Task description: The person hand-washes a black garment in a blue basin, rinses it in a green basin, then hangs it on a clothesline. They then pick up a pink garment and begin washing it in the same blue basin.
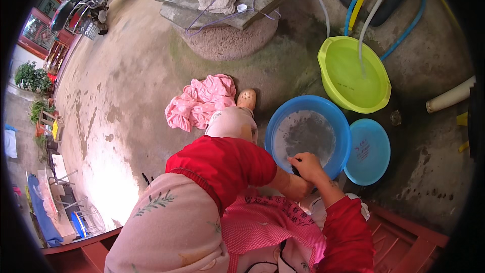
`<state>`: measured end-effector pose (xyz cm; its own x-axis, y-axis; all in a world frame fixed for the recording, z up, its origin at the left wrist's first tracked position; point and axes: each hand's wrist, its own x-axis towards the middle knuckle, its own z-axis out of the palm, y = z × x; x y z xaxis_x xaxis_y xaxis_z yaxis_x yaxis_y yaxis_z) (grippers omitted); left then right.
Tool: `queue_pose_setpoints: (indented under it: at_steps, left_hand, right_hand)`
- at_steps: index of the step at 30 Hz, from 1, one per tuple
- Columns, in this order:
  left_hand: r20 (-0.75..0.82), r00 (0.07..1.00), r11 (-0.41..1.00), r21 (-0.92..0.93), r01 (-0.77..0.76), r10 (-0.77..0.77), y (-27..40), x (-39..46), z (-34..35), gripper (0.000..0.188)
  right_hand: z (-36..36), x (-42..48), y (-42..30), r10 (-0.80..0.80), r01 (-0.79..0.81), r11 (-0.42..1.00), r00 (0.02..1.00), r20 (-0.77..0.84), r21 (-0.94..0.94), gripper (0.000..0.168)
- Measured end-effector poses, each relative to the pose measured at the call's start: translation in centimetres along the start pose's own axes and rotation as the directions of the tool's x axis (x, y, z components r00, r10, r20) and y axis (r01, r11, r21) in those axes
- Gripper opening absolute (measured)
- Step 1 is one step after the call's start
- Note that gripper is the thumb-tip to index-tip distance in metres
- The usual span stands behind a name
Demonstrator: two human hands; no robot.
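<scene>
Both my hands meet over the near edge of a blue plastic basin (269,136), which holds grey, cloudy water with pale suds (299,129). Bunched between them is a small black item (295,170), perhaps cloth, mostly hidden by my fingers. My right hand (310,166) comes from the right and closes on its upper part. Lower down, my left hand (297,189) is curled into a fist, with a bit of black showing at its side. Red sleeves cover both forearms, and a pink checked apron (265,223) lies over my lap.
A yellow-green basin (352,72) of water, with a hose (373,19) running in, stands beyond a light-blue basin (369,159). Pink fabric (202,100) lies on the concrete by my foot. A stone slab table (182,0) carries a purple hanger (212,26) and folded cloth (218,2).
</scene>
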<state>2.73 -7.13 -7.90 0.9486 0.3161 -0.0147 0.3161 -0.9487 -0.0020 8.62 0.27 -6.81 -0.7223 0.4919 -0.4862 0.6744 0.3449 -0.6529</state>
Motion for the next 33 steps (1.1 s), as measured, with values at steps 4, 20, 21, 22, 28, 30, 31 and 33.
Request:
queue_pose_setpoints:
  at_steps: [4, 20, 21, 22, 28, 30, 31, 33]
  left_hand:
    - [0.002, 1.0, 1.0, -0.015, -0.002, 0.002, 0.0, 0.3, 0.5, 0.016]
    - [-0.136, -0.14, 0.162, -0.966, -0.202, -0.981, -12.5, -4.9, -12.4, 0.051]
    - [0.224, 0.13, -0.258, -0.793, -0.552, -0.966, -13.1, -5.9, -12.8, 0.052]
    - [0.446, 0.242, -0.488, -0.597, -0.637, -0.862, -13.4, -6.9, -13.3, 0.048]
    - [0.28, -0.036, -0.176, -0.691, -0.701, -0.959, -12.8, -10.3, -11.4, 0.028]
    - [0.344, -0.095, -0.168, -0.658, -0.734, -0.934, -12.8, -13.1, -12.4, 0.027]
    - [0.388, -0.102, -0.175, -0.615, -0.769, -0.916, -12.9, -14.1, -13.3, 0.026]
    - [0.388, -0.139, -0.141, -0.611, -0.779, -0.911, -12.9, -15.8, -13.8, 0.028]
  right_hand:
    - [0.0, -0.1, -0.4, 0.032, -0.032, 0.999, 0.999, 0.01, 0.021, 0.033]
    - [-12.0, -3.3, -3.8, -0.129, 0.479, -0.122, 0.861, -0.492, 0.869, 0.055]
    - [-12.3, -3.3, -4.8, -0.25, 0.524, 0.045, 0.83, -0.499, 0.85, 0.061]
    - [-12.5, -2.6, -5.4, -0.154, 0.556, 0.174, 0.831, -0.535, 0.813, 0.063]
    - [-15.1, 6.9, -3.8, 0.252, 0.331, 0.264, 0.883, -0.396, 0.906, 0.057]
    - [-16.0, 12.5, -5.4, 0.156, 0.269, 0.253, 0.936, -0.314, 0.929, 0.057]
    - [-16.6, 14.8, -7.5, 0.129, 0.226, 0.27, 0.955, -0.267, 0.936, 0.056]
    - [-17.0, 20.2, -12.5, 0.09, 0.221, 0.367, 0.958, -0.271, 0.904, 0.062]
